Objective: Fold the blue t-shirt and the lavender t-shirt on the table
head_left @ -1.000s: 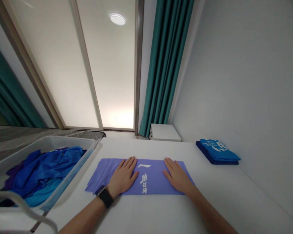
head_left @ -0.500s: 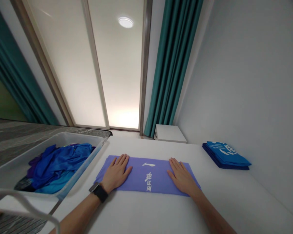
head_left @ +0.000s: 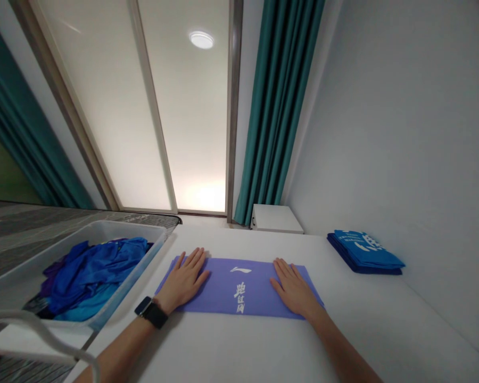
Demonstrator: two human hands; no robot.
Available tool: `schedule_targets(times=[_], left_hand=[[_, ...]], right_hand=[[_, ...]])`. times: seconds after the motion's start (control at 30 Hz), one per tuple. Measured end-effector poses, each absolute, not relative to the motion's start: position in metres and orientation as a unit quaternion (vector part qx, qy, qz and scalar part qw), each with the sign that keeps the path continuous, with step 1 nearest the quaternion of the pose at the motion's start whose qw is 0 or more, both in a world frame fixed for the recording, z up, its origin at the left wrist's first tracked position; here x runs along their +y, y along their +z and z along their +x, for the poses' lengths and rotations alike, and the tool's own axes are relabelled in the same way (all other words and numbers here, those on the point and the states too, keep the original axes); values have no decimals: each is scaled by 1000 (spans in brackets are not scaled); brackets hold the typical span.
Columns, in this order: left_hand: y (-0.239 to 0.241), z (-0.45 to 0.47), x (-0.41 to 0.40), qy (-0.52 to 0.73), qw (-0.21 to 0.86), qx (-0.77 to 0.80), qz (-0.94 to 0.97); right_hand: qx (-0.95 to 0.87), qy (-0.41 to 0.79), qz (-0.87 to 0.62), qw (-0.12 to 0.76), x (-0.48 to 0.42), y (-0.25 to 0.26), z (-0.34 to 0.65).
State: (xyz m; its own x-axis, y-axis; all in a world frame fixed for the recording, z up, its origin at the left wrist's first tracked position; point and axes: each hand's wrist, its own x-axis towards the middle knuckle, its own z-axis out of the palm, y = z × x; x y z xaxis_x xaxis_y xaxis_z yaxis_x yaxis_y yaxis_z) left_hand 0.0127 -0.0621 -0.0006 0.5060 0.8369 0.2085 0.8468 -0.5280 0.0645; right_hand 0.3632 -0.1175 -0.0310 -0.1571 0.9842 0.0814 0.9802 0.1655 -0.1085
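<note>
A purple shirt [head_left: 223, 287], folded into a flat rectangle with white printing in its middle, lies on the white table [head_left: 231, 346]. My left hand [head_left: 186, 279] rests flat on its left part, fingers stretched and pointing away from me, a dark watch on the wrist. On the shirt's right part lies my right hand [head_left: 293, 287], palm down with the fingers extended. Neither hand grips the cloth. The fabric under both palms is hidden.
Folded blue clothes [head_left: 365, 252] are stacked at the table's right, near the wall. At the left stands a translucent plastic bin [head_left: 115, 226] with crumpled blue clothes [head_left: 99, 271] inside. A white cabinet [head_left: 277, 218] is beyond the far edge. A pale curved tube [head_left: 43, 332] crosses the lower left.
My left hand has slid slightly left and away from me on the shirt. The right hand keeps its place on the cloth. The whole view has shifted a little.
</note>
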Motion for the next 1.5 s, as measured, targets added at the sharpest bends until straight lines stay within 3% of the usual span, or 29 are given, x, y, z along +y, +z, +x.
schedule_targets(times=[0.27,0.57,0.77,0.97,1.2,1.5], left_hand=[[31,34,-66,-51,-99,-192,-975],[20,21,-78,-59,-110,-214,-969],[21,23,-79,-47,-120,-225,-966],[11,30,-89,-55,-87,-271,-957],[1,52,-122,-68,-63,-363,-927],[57,41,-97,-8,-97,-162,-982]], right_hand=[[-765,33,-639,72,-117,-26,364],[-797,31,-597,89,-95,-23,374],[-750,-62,-648,115,-116,-13,344],[-747,15,-659,89,-131,-22,310],[-842,60,-531,66,-93,-12,346],[-864,-23,-495,83,-82,5,346]])
